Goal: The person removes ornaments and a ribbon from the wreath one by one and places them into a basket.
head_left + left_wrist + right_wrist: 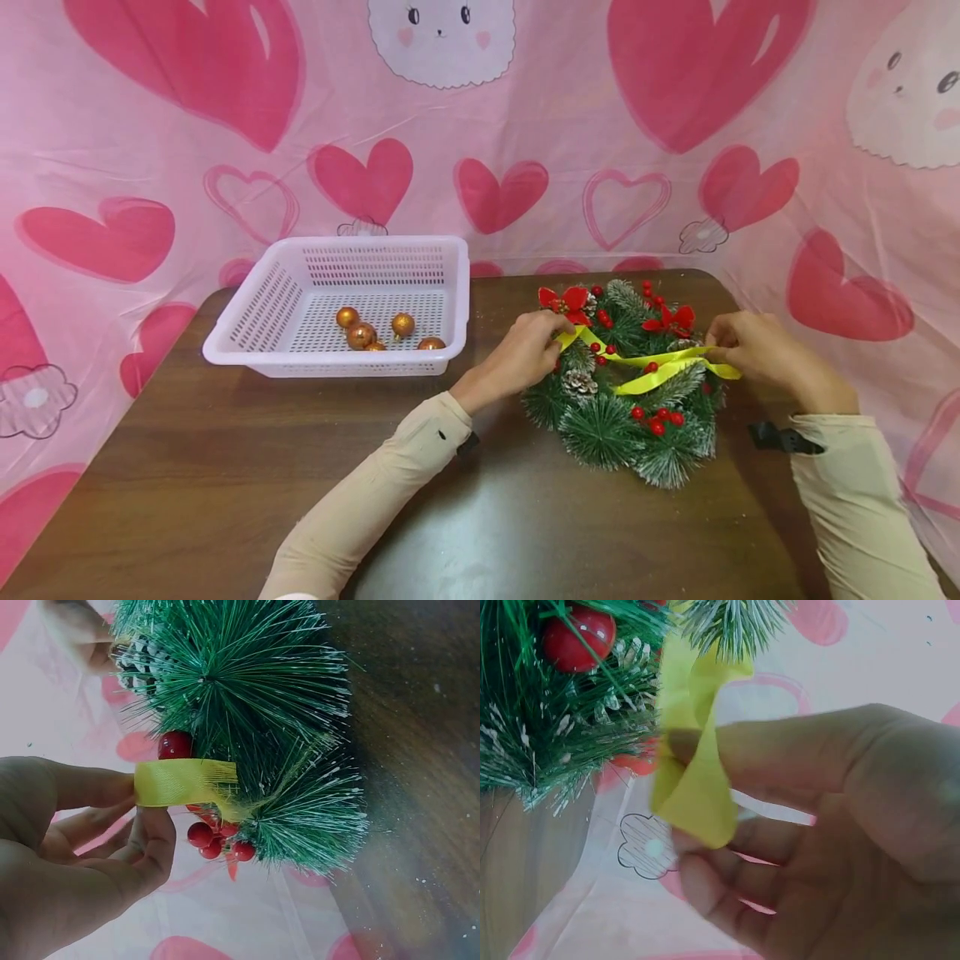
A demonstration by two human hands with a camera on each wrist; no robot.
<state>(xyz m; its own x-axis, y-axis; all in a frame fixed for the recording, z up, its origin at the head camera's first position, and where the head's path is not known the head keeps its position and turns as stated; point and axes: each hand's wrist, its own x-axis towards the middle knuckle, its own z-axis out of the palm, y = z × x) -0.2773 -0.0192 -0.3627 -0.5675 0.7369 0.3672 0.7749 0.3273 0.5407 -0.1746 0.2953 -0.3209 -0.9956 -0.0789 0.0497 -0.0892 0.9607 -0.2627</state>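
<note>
A green Christmas wreath (603,429) with red berries (657,425), red flowers (670,320) and a frosted pinecone (580,382) lies on the table's right side. Across it runs a yellow ribbon (656,379). At the wreath's left edge my left hand (521,354) pinches the ribbon; the left wrist view shows the ribbon (169,783) between thumb and fingers. My right hand (761,354) holds another part beyond the right edge. Up close in the right wrist view, the ribbon (701,799) folds over the thumb and partly hides the fingertips.
To the left stands a white plastic basket (322,358) with several shiny copper-gold baubles (362,336) inside. Both rest on a brown wooden table (225,483). A pink cloth with hearts (502,196) hangs behind the table's back edge.
</note>
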